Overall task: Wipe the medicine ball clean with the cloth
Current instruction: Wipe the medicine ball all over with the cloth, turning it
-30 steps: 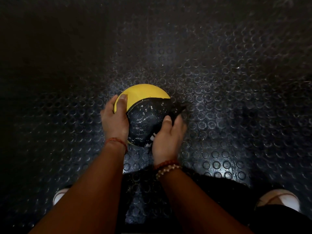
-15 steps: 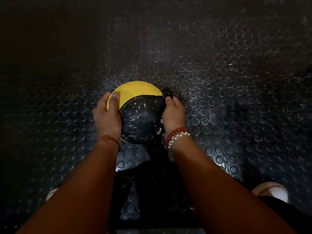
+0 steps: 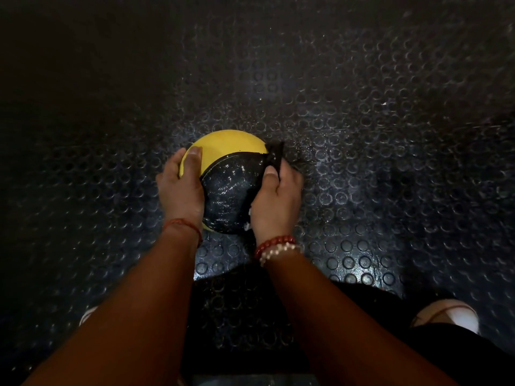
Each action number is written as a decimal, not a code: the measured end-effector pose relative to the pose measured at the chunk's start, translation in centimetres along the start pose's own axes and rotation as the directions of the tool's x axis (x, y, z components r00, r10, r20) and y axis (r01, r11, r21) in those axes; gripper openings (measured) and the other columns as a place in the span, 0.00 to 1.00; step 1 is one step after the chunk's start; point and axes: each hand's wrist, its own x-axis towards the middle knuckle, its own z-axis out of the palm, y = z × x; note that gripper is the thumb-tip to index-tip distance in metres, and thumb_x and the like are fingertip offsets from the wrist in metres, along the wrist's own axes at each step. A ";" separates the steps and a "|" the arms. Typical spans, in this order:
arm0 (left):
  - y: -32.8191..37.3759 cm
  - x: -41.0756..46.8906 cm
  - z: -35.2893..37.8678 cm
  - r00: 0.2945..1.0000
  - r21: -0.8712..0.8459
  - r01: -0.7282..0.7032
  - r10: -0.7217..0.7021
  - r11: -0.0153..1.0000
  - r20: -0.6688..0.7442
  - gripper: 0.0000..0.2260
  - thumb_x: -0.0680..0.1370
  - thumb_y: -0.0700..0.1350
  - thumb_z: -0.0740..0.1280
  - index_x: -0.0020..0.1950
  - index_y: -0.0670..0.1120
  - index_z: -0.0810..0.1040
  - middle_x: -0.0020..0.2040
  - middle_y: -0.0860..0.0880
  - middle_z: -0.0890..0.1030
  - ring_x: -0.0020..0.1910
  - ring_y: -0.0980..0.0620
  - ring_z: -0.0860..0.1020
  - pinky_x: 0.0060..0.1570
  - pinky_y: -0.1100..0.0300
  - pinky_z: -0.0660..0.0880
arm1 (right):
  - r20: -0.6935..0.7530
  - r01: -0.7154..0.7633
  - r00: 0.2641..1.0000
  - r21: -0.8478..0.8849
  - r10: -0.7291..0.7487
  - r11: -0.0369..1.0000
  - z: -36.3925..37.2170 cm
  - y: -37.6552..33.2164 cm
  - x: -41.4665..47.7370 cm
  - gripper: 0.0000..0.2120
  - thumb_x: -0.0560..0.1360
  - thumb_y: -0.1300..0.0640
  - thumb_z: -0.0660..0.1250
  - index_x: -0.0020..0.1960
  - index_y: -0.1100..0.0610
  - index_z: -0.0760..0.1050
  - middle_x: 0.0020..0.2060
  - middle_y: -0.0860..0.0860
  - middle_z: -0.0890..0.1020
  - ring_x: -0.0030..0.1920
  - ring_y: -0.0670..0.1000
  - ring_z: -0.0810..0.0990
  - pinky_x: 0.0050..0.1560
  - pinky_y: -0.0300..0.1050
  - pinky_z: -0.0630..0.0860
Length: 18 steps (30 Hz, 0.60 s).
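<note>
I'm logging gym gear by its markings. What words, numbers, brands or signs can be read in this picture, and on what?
No text here can be read.
On the medicine ball: white print fragments at the edge of its black panel, beside the right hand, mostly hidden and too small to read.
On the cloth: dark, no label visible.
On the studded floor: no lettering.

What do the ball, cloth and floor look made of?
Ball: likely rubber; matte yellow panel, black panel pebbled and glossy, perhaps wet.
Cloth: dark, thin fabric; weave too dark to tell.
Floor: dark rubber-like matting with raised round studs, slight sheen.
</note>
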 end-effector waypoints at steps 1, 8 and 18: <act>0.0 0.0 0.0 1.000 -0.005 -0.001 0.001 1.000 0.001 0.33 0.64 0.69 0.67 0.64 0.54 0.80 0.65 0.49 0.77 0.64 0.52 0.76 0.68 0.48 0.71 | 0.022 -0.018 1.000 -0.002 0.018 1.000 0.0 -0.2 0.8 0.16 0.81 0.52 0.55 0.66 0.53 0.72 0.63 0.47 0.70 0.56 0.45 0.72 0.57 0.38 0.67; -0.2 -0.1 -0.1 1.000 -0.014 -0.015 0.015 1.000 0.006 0.35 0.65 0.69 0.66 0.66 0.52 0.79 0.66 0.49 0.76 0.64 0.53 0.75 0.69 0.50 0.71 | 0.149 -0.416 0.908 0.201 0.392 0.887 -0.3 0.2 4.2 0.21 0.80 0.51 0.58 0.71 0.56 0.67 0.69 0.52 0.70 0.67 0.52 0.70 0.70 0.50 0.64; 0.1 0.3 -0.1 1.000 0.011 -0.018 0.018 1.000 -0.008 0.29 0.70 0.64 0.66 0.67 0.51 0.79 0.66 0.49 0.76 0.64 0.53 0.75 0.69 0.51 0.70 | -0.031 -0.379 0.917 0.244 0.398 0.893 1.5 1.2 -1.5 0.25 0.81 0.48 0.53 0.75 0.54 0.57 0.74 0.50 0.60 0.72 0.52 0.63 0.70 0.48 0.62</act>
